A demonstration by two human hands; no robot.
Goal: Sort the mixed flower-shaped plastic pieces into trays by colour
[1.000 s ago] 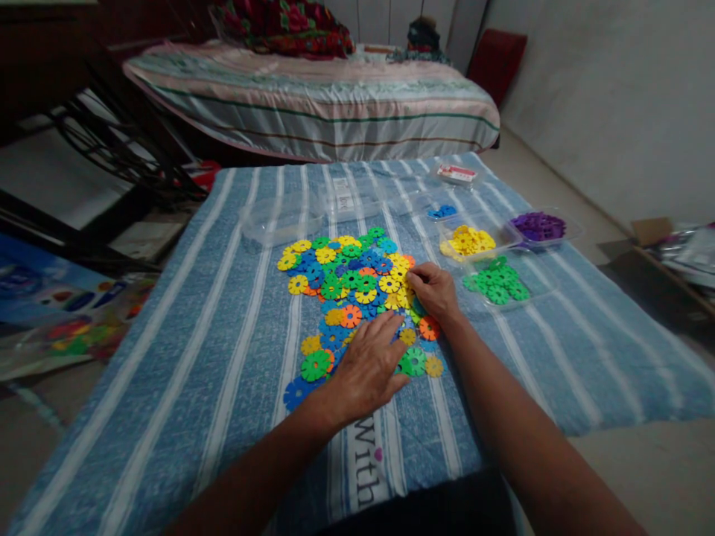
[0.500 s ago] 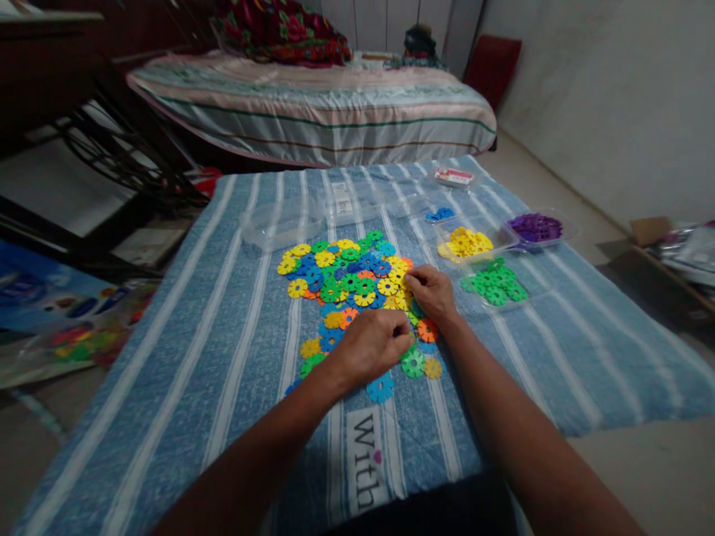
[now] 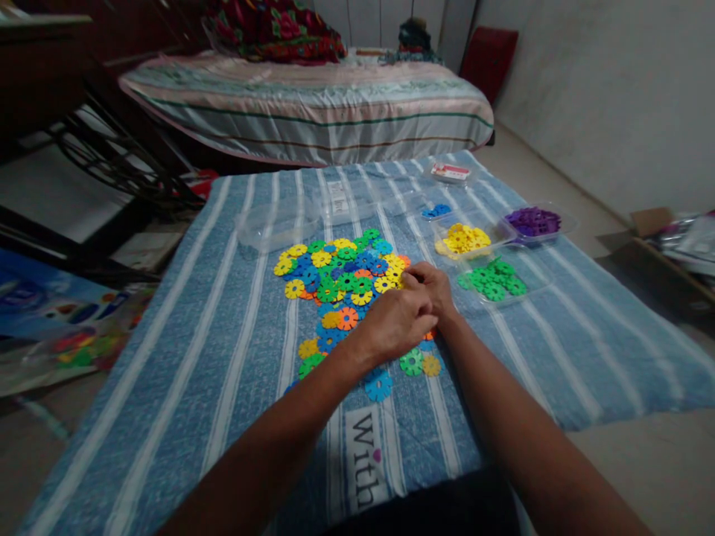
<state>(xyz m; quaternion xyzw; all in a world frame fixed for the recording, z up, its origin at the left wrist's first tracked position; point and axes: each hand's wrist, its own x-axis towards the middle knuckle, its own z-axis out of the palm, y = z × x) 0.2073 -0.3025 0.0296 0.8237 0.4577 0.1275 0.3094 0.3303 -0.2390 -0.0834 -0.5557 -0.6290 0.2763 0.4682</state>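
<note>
A loose pile of notched plastic flower discs (image 3: 346, 281) in blue, green, yellow and orange lies on the striped cloth. Over the pile's right side, my left hand (image 3: 399, 321) is closed and touches or overlaps my right hand (image 3: 434, 289). My right hand has its fingers curled in a pinch beside some yellow discs (image 3: 385, 284). What either hand holds is hidden by the fingers. Below the hands lie a green disc (image 3: 412, 362), a small yellow disc (image 3: 431, 365) and a blue disc (image 3: 379, 385).
To the right stand clear tubs of yellow discs (image 3: 465, 238), green discs (image 3: 494, 280) and purple discs (image 3: 533, 222). Some blue discs (image 3: 436, 211) sit behind them. A clear container (image 3: 273, 227) is at the back left, and a lid with a red label (image 3: 450, 172) at the far edge.
My left hand has moved right and slightly up, from over the pile's lower middle to my right hand. My right hand stays almost in place, still pinched.
</note>
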